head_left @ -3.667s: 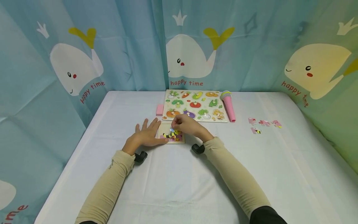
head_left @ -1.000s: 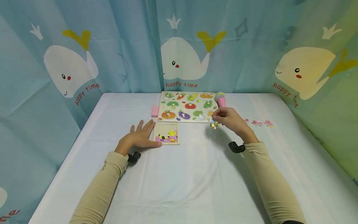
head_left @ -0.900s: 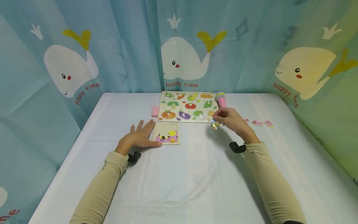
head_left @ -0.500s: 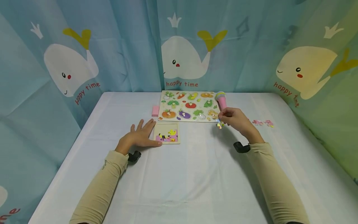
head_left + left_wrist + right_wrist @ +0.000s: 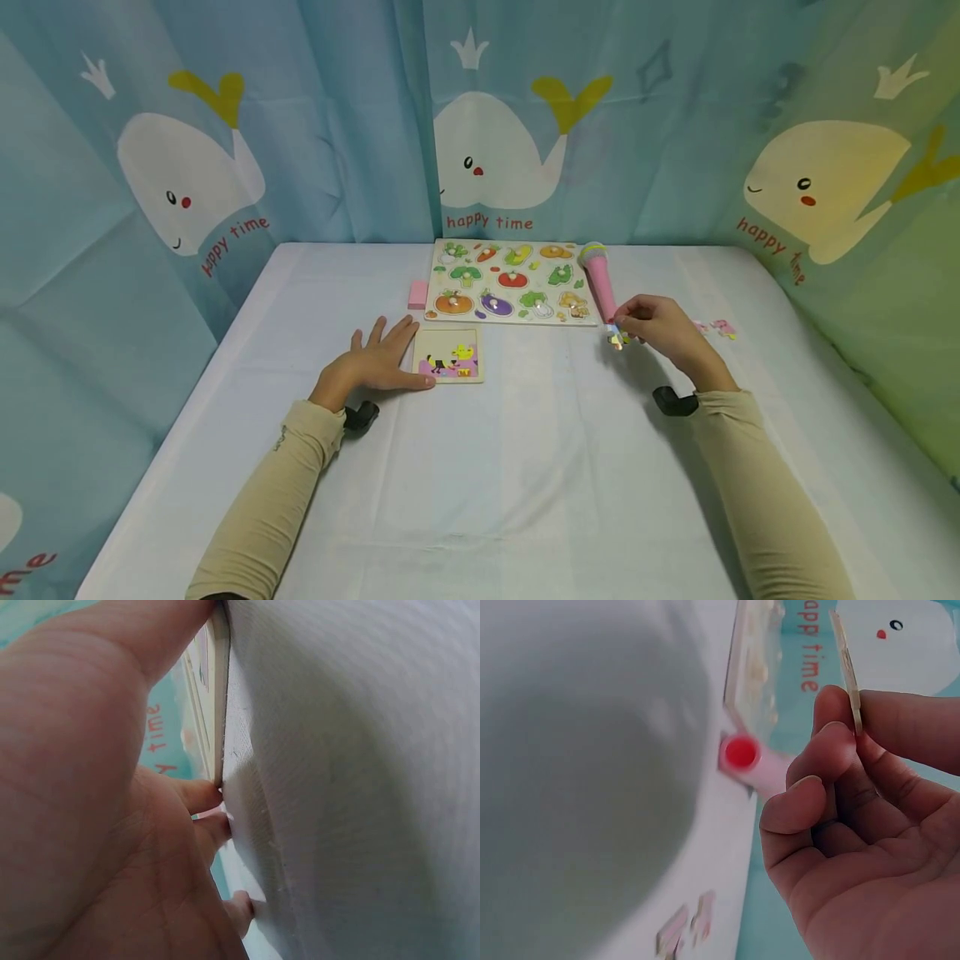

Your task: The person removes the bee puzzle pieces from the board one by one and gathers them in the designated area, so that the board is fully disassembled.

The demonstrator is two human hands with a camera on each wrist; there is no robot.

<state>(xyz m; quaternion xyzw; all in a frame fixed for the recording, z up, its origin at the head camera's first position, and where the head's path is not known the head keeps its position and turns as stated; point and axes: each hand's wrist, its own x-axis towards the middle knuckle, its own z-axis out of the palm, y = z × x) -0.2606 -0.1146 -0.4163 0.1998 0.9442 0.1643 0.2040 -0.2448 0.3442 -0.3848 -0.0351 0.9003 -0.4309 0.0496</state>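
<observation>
My left hand [image 5: 378,362] lies spread on the table, its thumb and index finger at the left side of a small wooden puzzle tray [image 5: 481,358]. Pink and yellow jigsaw pieces [image 5: 457,364] fill the tray's lower part; its upper part is bare wood. Off to the right, my right hand [image 5: 660,327] pinches a thin puzzle piece [image 5: 617,337] between thumb and fingers, raised over the table. In the right wrist view that puzzle piece [image 5: 846,671] shows edge-on. Pink loose pieces [image 5: 723,329] lie beyond the right hand, partly hidden by it.
A vegetable peg puzzle board [image 5: 540,313] lies behind the tray. A pink toy microphone [image 5: 600,283] rests along its right side, and a pink block [image 5: 417,295] sits at its left. Whale-printed curtains [image 5: 360,150] stand round the table's back and sides.
The right hand first lifts the puzzle piece away from the tray, then carries it right, past the microphone's lower end. The left hand keeps its place at the tray.
</observation>
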